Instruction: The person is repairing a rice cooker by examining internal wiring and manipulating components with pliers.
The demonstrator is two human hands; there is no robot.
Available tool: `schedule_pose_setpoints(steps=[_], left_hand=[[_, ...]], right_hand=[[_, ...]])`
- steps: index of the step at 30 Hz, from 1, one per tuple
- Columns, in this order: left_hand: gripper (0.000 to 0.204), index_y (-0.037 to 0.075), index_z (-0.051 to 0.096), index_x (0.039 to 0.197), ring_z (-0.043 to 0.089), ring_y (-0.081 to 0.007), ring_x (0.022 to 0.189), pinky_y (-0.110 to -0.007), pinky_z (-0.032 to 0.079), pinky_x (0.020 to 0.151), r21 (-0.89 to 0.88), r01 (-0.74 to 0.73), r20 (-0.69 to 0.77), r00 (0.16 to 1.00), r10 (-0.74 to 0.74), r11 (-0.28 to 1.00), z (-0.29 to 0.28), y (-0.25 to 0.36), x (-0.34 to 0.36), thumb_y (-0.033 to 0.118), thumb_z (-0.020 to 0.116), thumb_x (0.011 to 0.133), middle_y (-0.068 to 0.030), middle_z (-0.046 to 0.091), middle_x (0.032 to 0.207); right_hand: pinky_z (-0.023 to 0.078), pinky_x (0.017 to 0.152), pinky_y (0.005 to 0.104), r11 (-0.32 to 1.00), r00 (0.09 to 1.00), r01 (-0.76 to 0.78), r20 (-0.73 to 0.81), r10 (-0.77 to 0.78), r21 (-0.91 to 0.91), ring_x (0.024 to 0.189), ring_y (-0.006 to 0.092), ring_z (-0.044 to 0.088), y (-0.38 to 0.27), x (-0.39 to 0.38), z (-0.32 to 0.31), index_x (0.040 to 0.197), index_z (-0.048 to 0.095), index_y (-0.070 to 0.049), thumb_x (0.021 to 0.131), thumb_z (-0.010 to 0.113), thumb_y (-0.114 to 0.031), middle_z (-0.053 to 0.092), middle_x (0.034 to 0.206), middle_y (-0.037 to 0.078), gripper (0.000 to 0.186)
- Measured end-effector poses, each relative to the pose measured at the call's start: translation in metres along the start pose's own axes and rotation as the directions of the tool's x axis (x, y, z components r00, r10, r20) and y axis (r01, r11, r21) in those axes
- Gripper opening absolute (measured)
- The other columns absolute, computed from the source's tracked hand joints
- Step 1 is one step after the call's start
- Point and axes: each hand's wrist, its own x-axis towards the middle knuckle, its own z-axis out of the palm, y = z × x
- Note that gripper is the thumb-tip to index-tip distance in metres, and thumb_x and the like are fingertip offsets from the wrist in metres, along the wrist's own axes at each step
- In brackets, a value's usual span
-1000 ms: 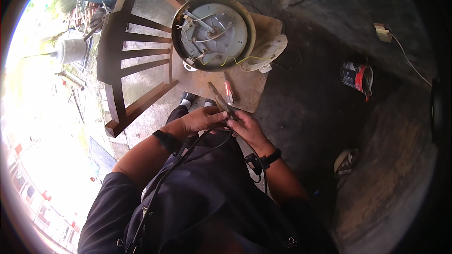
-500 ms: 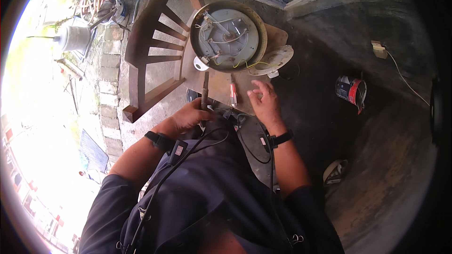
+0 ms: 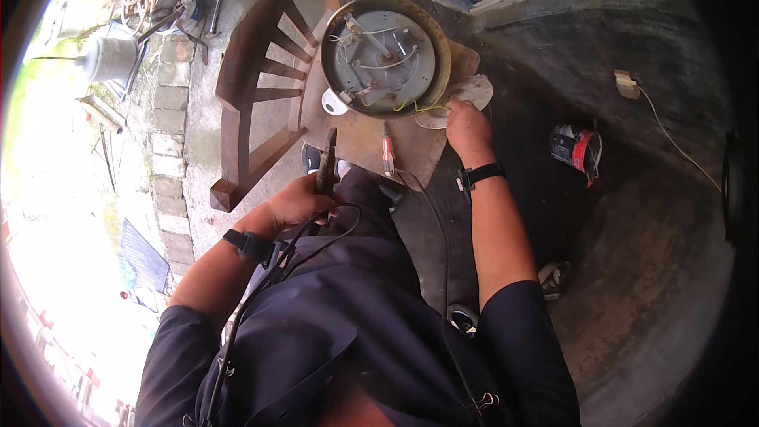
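Change since half a second ago: the right hand point(image 3: 468, 126) is now reaching further out, away from the lap, to the right rim of the round fixture; the left hand point(image 3: 296, 199) is staying low by the knee with its tool.

Item 1. Right hand: resting with fingers curled down at the pale round cover point(image 3: 466, 99) lying just beside the fixture. How firmly it is gripping cannot be told. A dark wristband is sitting on the wrist.

Item 2. Left hand: closed around the handles of dark pliers point(image 3: 326, 164), whose tip is pointing up toward the fixture.

Item 3. Round ceiling-light base point(image 3: 387, 55): lying face up on the wooden board point(image 3: 360, 138), metal rim around a grey plate carrying white wires and a yellow-green wire near its lower edge. A small white part point(image 3: 335, 102) is touching its lower-left rim.

Item 4. Red-handled screwdriver point(image 3: 387, 152): lying on the board, between the two hands.

Item 5. Wooden chair point(image 3: 261, 95): standing just left of the board, its slatted back curving up.

Item 6. Surroundings: red-and-white tape roll point(image 3: 579, 150) lying on the concrete floor, well apart to the right; white plug with cord point(image 3: 628, 85) further out; grey bucket point(image 3: 107, 57) on the bright paving to the left. A dark cable point(image 3: 316, 225) is hanging across the person's lap.
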Motion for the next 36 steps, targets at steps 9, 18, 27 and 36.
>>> schedule_pose_setpoints(steps=[9,18,27,36], left_hand=[[0.049,-0.003,0.049,0.128,0.065,-0.0196,0.089,-0.032,0.055,0.077,-0.016,-0.046,-0.043,0.998,0.045,0.999,0.013,0.004,0.018,0.002,0.068,0.083,-0.0123,0.065,0.107],[0.047,-0.001,0.051,0.125,0.062,-0.0192,0.095,-0.033,0.052,0.08,0.012,-0.074,-0.02,0.997,0.075,0.997,0.017,-0.001,0.043,0.007,0.066,0.081,-0.0122,0.063,0.113],[0.057,-0.002,0.04,0.14,0.063,-0.0248,0.109,-0.037,0.054,0.091,0.068,-0.023,0.033,0.999,0.021,0.997,0.027,0.017,0.049,0.005,0.059,0.087,-0.0197,0.058,0.127],[0.042,-0.001,0.051,0.118,0.063,-0.0184,0.091,-0.031,0.053,0.077,-0.054,-0.044,-0.002,0.999,0.044,0.998,0.022,0.017,0.052,0.001,0.062,0.077,-0.015,0.063,0.114]], right_hand=[[0.053,0.077,0.0453,0.941,0.968,0.238,-0.131,-0.212,0.241,0.091,0.0352,0.066,0.007,-0.015,-0.021,0.095,0.068,-0.007,0.093,0.059,-0.018,0.069,0.094,0.013,0.014],[0.053,0.081,0.0426,0.915,0.98,0.197,-0.096,-0.174,0.351,0.093,0.0378,0.066,0.007,-0.012,-0.01,0.099,0.069,-0.003,0.091,0.061,-0.018,0.07,0.099,0.017,0.018],[0.054,0.073,0.0378,0.883,0.988,0.146,-0.022,-0.152,0.446,0.08,0.0306,0.07,0.013,-0.007,-0.005,0.103,0.07,-0.001,0.089,0.067,-0.019,0.072,0.097,0.018,0.023],[0.053,0.066,0.0327,0.874,0.989,0.093,0.057,-0.137,0.478,0.069,0.0192,0.067,0.025,-0.006,0.001,0.104,0.07,0.0,0.09,0.068,-0.014,0.072,0.091,0.015,0.02]])
